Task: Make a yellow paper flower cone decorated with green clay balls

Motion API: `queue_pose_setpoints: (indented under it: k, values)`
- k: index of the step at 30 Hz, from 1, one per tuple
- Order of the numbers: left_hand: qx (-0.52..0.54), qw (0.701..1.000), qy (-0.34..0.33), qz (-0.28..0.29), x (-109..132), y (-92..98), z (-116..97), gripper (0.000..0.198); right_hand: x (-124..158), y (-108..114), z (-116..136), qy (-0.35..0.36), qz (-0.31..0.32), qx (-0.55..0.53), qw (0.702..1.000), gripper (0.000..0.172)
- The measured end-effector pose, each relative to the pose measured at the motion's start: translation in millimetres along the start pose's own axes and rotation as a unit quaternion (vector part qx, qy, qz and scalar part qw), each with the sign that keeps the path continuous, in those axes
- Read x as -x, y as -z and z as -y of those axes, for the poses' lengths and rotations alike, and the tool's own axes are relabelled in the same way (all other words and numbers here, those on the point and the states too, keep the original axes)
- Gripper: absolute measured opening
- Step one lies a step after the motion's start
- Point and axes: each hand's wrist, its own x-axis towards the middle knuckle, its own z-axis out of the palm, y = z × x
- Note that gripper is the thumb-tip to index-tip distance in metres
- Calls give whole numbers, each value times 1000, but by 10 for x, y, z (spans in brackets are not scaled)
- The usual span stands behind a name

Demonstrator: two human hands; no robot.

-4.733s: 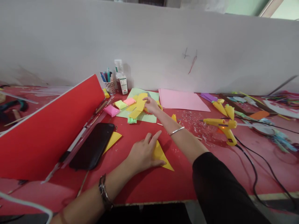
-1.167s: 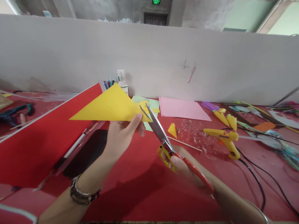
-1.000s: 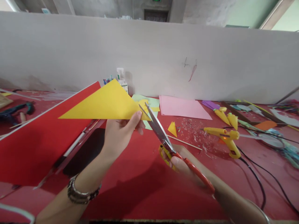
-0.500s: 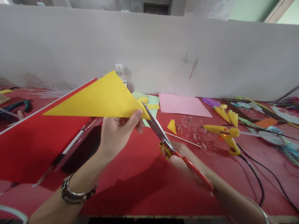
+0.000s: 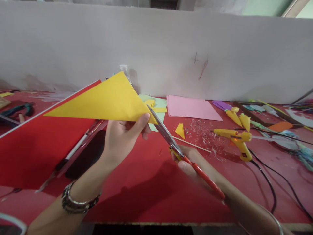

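Observation:
My left hand (image 5: 122,138) pinches a large yellow paper triangle (image 5: 105,101) near its right corner and holds it up above the red table (image 5: 146,182). My right hand (image 5: 193,164) grips red and yellow scissors (image 5: 181,153). The steel blades point up and left, and their tips meet the triangle's right corner beside my left thumb. Both wrists wear metal bracelets.
A red board (image 5: 36,143) leans at the left, with pens and a black phone (image 5: 85,156) beside it. A yellow glue gun (image 5: 234,138) with black cables lies at the right. Pink paper (image 5: 190,107), green paper, a small yellow triangle (image 5: 180,130) and scraps lie behind.
My right hand picked up the scissors and my left lifted the yellow triangle off the table. In the last second the blades have closed in on the triangle's right corner.

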Motion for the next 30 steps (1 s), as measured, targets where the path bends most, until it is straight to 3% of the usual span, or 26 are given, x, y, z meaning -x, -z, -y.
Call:
queue_pose_setpoints:
  k: [18, 30]
  values:
    - [1, 1000, 5, 20, -11, -19, -13, 33, 29, 21, 94, 1, 1, -20, 1000, 43]
    - [4, 998, 63, 12, -5, -39, -38, 32, 33, -16, 71, 28, -16, -12, 999, 42]
